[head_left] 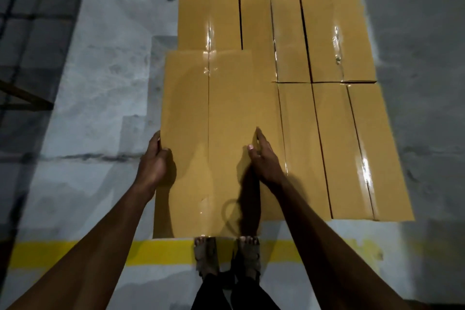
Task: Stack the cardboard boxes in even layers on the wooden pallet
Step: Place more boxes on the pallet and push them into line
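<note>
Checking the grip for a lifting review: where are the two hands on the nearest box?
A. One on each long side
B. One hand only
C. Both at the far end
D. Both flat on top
A: the left hand clasps the left edge of the nearest box, and the right hand lies against its right side.

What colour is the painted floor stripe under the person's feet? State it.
Yellow painted floor stripe, clearest in the head view.
</note>
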Demonstrator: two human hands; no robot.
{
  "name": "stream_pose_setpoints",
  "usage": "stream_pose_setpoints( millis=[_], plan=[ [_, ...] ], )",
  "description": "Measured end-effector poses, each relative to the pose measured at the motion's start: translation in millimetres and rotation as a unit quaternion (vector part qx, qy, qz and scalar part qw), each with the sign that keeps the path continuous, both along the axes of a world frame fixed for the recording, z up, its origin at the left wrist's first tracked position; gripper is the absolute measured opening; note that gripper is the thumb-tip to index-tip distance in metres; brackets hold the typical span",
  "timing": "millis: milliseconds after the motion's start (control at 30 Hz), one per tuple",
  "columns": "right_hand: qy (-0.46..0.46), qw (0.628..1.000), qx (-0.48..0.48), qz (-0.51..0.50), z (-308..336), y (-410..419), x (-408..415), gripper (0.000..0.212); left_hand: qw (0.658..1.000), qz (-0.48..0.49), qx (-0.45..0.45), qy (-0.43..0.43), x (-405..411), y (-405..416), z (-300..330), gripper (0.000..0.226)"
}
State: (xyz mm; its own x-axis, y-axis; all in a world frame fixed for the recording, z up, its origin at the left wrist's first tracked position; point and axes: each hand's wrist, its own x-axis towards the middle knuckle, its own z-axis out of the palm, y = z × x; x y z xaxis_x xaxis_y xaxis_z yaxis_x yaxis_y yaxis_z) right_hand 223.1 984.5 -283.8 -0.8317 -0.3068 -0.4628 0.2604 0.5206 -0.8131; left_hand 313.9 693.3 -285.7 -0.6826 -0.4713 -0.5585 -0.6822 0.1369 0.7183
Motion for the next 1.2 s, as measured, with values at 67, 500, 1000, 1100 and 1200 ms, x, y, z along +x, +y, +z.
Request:
stream_pose_setpoints(
  millis=[67,500,1000,1100,1200],
  plan=[
    [0.005,1.000,-0.015,0.003,-6,3,3,0.070,1.000,-0.009,0.005,0.006,16,-2,-17,0.057],
    [-0.042,0.994,-0.014,-0.098,-15,-5,30,0.075,0.985,-0.021,0.081,-0.152,196,25,-79,0.050],
    [-0.067,0.988,-0.054,-0.130,-30,0,61,0.082,0.992,-0.038,-0.122,0.001,208,53,-162,0.063],
    [-0.062,0.988,-0.066,-0.123,-31,-2,63,0.081,0.994,-0.018,-0.112,-0.003,206,56,-165,0.046],
    [-0.054,0.989,-0.074,-0.115,-32,-5,65,0.076,0.987,-0.034,-0.155,-0.023,210,53,-173,0.030]
  ],
)
